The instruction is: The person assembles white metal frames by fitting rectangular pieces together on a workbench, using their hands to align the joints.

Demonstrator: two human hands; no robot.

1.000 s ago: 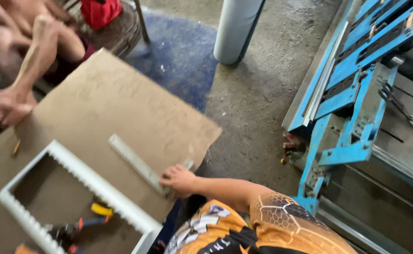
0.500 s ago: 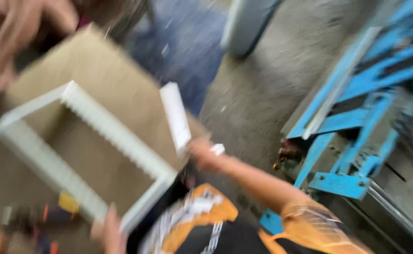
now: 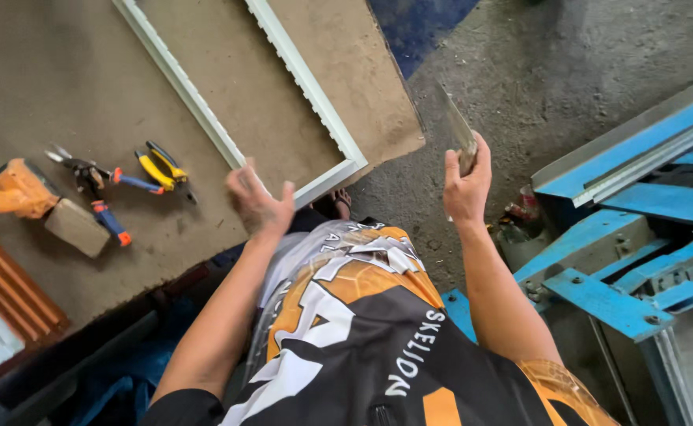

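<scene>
Brown board [image 3: 70, 71] as the work surface, flat and dusty, filling the upper left; grey concrete floor [image 3: 551, 71] off its right edge, a scrap of blue mat [image 3: 421, 20] off its top right corner.

At the far left edge of the board, an orange power tool [image 3: 11, 189] with a tan block [image 3: 78, 227] touching it. Just right of that, on the board, orange-handled snips [image 3: 98, 189], then yellow-handled pliers [image 3: 157, 167] near them. Below the board's lower left edge, rust-coloured slats [image 3: 11, 288].

Across the board's upper middle, a white ribbed frame [image 3: 307, 87], its corner close to the board's lower right edge.

Left hand [image 3: 258, 203] over the board, against the frame's near rail, fingers spread wide, blurred; whether touching or gripping the rail, cannot tell.

Right hand [image 3: 466, 185] off the board's right edge, above the floor, closed around the lower end of a narrow metal strip [image 3: 455, 126], held upright and tilted back toward the board's corner.

Far right of the board, a blue steel rack [image 3: 646, 197] on the floor, with some small dark cans [image 3: 520, 217] at its foot, too blurred for shape or label.
</scene>
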